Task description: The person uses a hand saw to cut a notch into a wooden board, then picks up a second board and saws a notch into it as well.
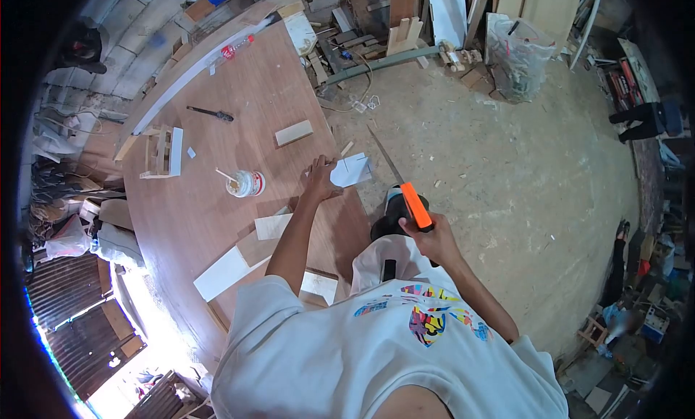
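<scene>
My right hand (428,236) is wrapped round the orange handle of a hand saw (415,204), whose narrow blade points up and away over the floor. At the table's right edge, my left hand (320,179) presses on a white-faced board piece (351,171) that juts past the edge. The saw blade and this piece are apart. Just beyond my left hand lies a small wood block (293,133). More white and brown boards (222,273) rest on the table near my left forearm, which partly hides them.
The wooden table (246,86) holds an open jar (246,184) with a stick, a dark tool (210,113), a small wooden frame (163,153) and a red-labelled bottle (237,48). A bag of scraps (520,61) stands on the floor. Other people's legs (637,117) show at right.
</scene>
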`<control>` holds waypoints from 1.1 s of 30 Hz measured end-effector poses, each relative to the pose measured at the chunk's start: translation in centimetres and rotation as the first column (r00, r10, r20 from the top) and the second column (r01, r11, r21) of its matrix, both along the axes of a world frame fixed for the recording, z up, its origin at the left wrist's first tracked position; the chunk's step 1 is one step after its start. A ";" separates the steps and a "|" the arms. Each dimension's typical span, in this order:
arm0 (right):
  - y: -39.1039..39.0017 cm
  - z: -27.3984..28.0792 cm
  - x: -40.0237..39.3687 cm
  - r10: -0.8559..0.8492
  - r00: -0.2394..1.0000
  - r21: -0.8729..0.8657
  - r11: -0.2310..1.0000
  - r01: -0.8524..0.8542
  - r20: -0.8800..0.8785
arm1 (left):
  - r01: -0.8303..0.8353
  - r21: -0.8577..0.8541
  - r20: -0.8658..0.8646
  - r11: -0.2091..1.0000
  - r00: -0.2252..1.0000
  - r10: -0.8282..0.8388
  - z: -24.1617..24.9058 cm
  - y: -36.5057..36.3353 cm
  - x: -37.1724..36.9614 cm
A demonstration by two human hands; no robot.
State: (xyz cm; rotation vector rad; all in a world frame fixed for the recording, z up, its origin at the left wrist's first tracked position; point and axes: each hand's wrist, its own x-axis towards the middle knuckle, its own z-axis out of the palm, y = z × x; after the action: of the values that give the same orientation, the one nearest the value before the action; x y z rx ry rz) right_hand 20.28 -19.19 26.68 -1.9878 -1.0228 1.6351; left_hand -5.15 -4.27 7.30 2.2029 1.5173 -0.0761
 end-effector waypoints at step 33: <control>1.6 5.7 -3.7 0.202 0.950 0.370 0.923 -0.103 -0.240 | -0.444 0.465 0.293 0.766 0.894 0.340 -6.5 1.2 4.0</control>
State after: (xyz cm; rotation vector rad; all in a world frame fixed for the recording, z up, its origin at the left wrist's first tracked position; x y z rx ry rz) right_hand 16.54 -17.64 32.38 -1.4337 -1.2842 1.6107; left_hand -1.14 -3.04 0.80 2.1162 2.0273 0.7532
